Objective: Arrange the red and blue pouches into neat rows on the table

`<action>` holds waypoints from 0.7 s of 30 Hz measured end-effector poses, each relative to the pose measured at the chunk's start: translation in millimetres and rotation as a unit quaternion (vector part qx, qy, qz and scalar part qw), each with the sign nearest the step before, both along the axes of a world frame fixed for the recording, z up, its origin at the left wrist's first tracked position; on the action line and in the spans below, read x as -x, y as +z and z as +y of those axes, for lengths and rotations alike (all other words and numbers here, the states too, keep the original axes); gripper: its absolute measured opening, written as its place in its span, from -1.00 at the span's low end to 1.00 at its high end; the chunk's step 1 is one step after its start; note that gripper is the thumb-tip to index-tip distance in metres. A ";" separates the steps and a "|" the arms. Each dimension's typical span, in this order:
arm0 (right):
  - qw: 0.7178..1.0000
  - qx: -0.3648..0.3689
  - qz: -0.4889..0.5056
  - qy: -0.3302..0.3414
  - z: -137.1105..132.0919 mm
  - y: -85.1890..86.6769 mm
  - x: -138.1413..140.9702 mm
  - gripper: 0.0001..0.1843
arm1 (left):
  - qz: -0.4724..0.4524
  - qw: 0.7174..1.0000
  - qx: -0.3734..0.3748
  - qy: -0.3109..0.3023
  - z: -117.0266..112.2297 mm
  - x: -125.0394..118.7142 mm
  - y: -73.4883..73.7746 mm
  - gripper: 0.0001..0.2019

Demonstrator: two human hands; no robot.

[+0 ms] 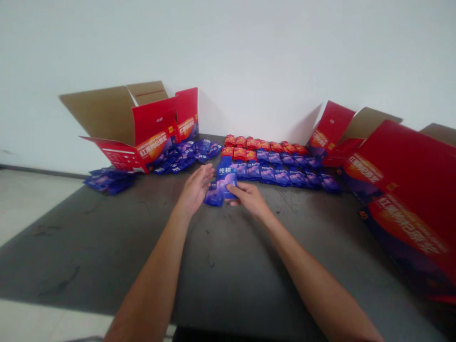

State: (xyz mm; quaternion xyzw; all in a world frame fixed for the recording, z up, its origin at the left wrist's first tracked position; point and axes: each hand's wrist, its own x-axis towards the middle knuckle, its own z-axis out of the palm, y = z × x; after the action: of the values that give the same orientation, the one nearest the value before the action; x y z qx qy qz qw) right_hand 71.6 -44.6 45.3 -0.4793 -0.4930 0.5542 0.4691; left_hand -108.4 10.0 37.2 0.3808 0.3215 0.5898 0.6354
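Bare left forearm (153,275) and right forearm (306,270) angle inward, the left hand (195,189) open with fingers spread, the right hand (250,199) low, turned inward, thumb extended.

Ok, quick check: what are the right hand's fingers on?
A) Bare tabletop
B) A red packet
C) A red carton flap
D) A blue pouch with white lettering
D. The fingers of the right hand lie across the blue pouch with white lettering, which sits in front of the rows of packets.
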 end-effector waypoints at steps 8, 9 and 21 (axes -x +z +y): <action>0.990 0.111 -0.012 -0.089 -17.7 -28.6 -31.6 -0.73 | 0.116 0.990 0.023 0.077 14.9 24.0 -19.8 -0.50; 0.991 0.098 -0.038 -0.078 -17.7 -31.4 -30.6 -0.70 | 0.158 0.983 0.008 0.091 15.4 26.0 -21.7 -0.51; 0.981 -0.050 -0.188 0.020 2.6 -37.7 5.0 -0.42 | 0.529 0.838 -0.133 0.010 15.6 35.7 -39.0 -0.67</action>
State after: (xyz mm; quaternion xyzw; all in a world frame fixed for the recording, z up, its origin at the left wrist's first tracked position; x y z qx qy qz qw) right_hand 66.6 -42.0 7.6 -0.5412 -0.6088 0.4381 0.3802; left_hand -144.1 25.6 -1.8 0.7126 0.5305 0.3420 0.3062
